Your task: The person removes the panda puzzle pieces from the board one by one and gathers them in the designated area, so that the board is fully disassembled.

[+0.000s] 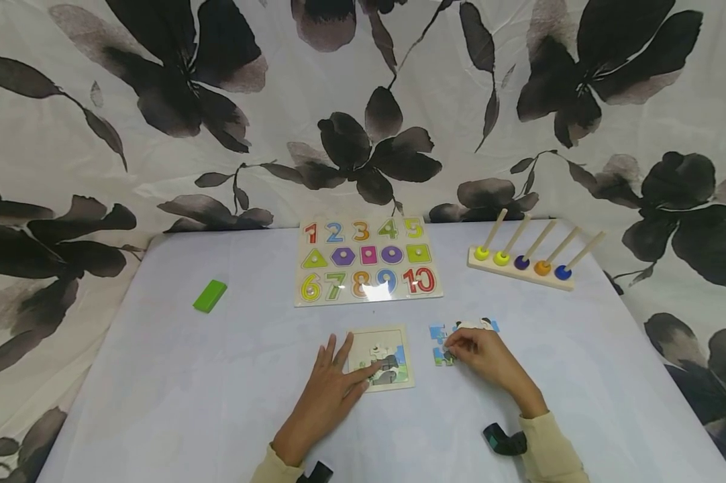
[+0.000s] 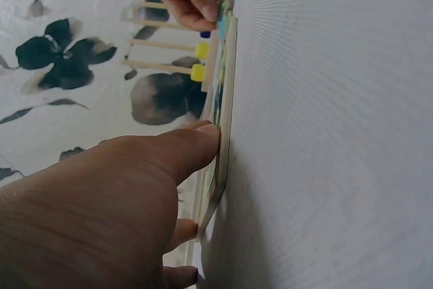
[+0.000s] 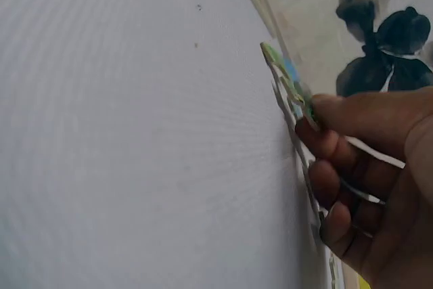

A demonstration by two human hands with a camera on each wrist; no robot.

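A small wooden jigsaw tray (image 1: 410, 369) lies in front of me, partly filled with pieces of a black, white and green picture. My left hand (image 1: 327, 397) rests on its left side with fingers spread; in the left wrist view, the thumb (image 2: 196, 147) touches the tray's edge. To the right of the tray, my right hand (image 1: 492, 359) pinches a puzzle piece (image 3: 289, 84) between thumb and fingers, just above the table. Other loose puzzle pieces (image 1: 438, 333) in blue, white and black lie around that hand, some partly hidden by it.
Behind the tray lies a number and shape board (image 1: 372, 308). A wooden peg stand (image 1: 520, 272) with coloured beads is at the back right. A green block (image 1: 209, 296) lies at the left on the white table (image 1: 176, 389). Floral cloth (image 1: 260, 194) hangs behind.
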